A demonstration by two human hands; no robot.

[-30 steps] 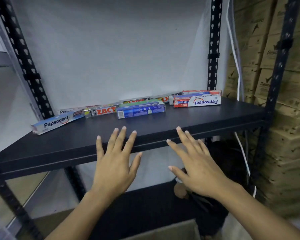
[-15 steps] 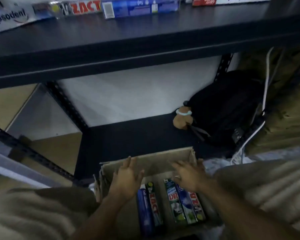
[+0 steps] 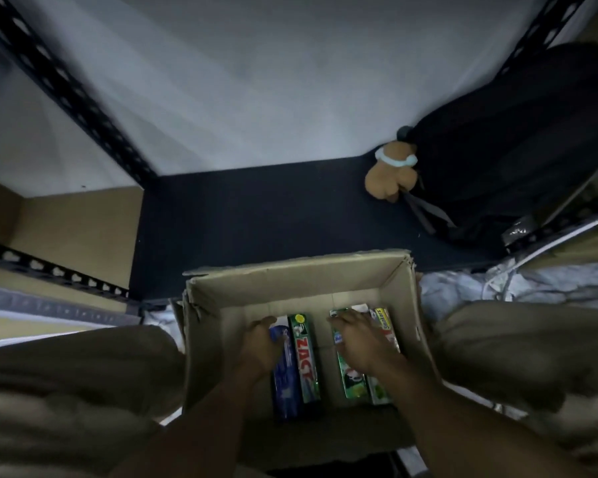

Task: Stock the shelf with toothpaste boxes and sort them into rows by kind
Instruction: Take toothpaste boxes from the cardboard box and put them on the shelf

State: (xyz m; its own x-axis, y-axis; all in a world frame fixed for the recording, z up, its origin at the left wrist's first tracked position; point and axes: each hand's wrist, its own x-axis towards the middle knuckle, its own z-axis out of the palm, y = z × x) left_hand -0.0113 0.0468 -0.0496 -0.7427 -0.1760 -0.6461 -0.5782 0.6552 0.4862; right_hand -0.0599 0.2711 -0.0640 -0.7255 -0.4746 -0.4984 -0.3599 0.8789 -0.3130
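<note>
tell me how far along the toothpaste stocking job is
Done: cannot be judged, since the shelf being stocked is out of view. In hand: both hands are inside the cardboard box. The left hand grips the blue box beside the green ZACT box, and the right hand lies on the green boxes. Left: at least four boxes lie in it, none lifted yet.
</note>
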